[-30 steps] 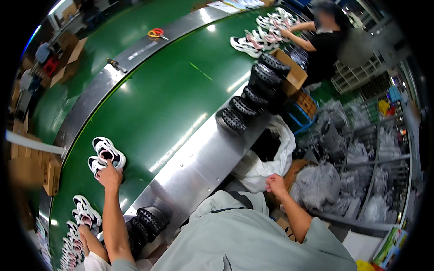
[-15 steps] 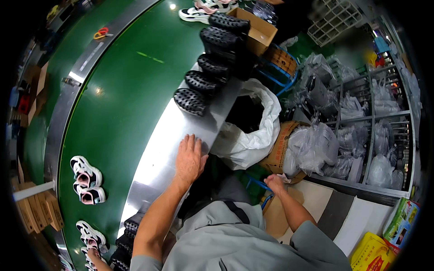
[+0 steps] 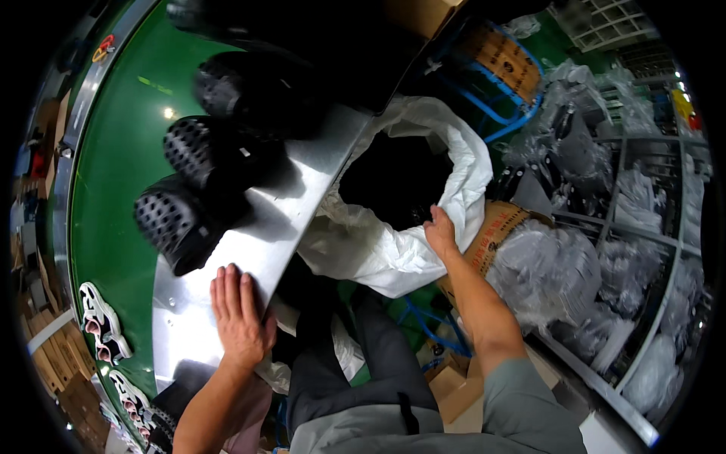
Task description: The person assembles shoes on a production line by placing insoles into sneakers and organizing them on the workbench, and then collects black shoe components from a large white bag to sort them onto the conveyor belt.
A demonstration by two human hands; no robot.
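White sack (image 3: 393, 257): right hand (image 3: 440, 231) pinches its rim, reaching in; left hand (image 3: 240, 318) lies flat, open, on the steel ledge's (image 3: 227, 303) near edge. Next, probably a firm pull out.

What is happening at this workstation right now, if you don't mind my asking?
A person stands at a green conveyor belt. Their left hand lies flat on the metal ledge along the belt's edge, near a row of black shoes. Their right hand grips the rim of a large white bag beside the belt, whose open mouth looks dark inside. White shoes lie further along the belt.
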